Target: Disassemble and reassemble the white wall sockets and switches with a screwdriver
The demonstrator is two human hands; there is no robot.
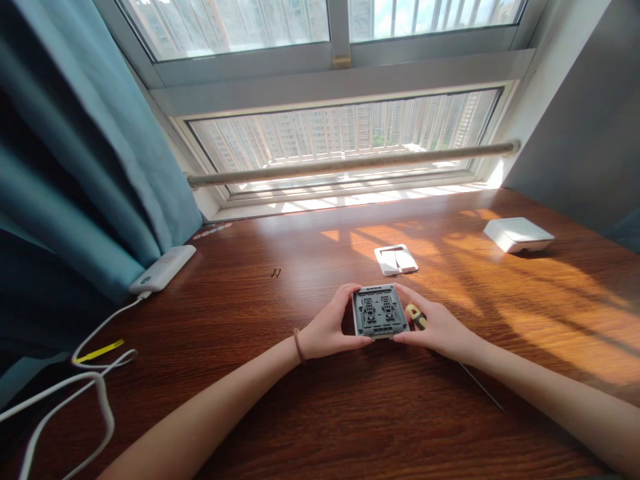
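Note:
Between both hands is a square grey wall switch, its inner face with two rocker mechanisms turned up. My left hand grips its left edge, thumb at the near corner and fingers at the far one. My right hand holds the right edge in the same way. A screwdriver with a yellow and black handle lies by the right palm; its thin shaft shows beyond the wrist, partly hidden by the arm. Just past the switch lies a white cover frame with rocker plates.
Two small brass-coloured screws lie left of the cover. A white box stands at the back right. On the left are a white power strip, its looping cable, a yellow strip and a blue curtain.

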